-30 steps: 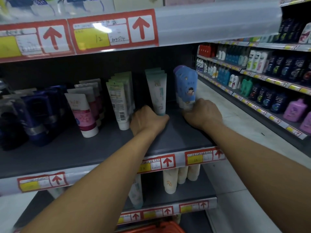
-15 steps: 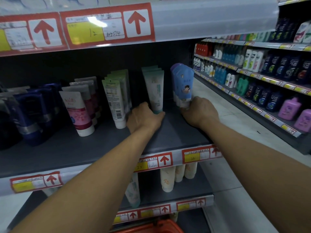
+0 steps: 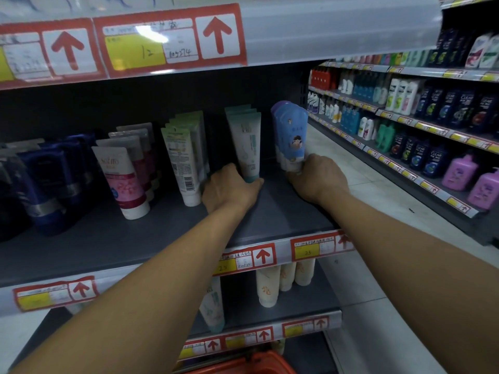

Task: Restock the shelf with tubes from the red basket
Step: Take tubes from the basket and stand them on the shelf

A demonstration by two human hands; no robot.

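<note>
Rows of shampoo bottles (image 3: 421,117) along the aisle shelving at right, dark, white and green. Pink bottles (image 3: 471,179) nearest on its lower tier. Pale tiled floor (image 3: 359,182) between.

Two bare forearms, sleeveless as far as the frame's lower edge, nothing worn on either: no watch, no band, no glove. Left hand (image 3: 229,190) and right hand (image 3: 318,179) both bare and ringless on the parts that show, knuckles and backs turned toward the camera. Fingers mostly hidden behind the backs of the hands, nails not visible.
</note>
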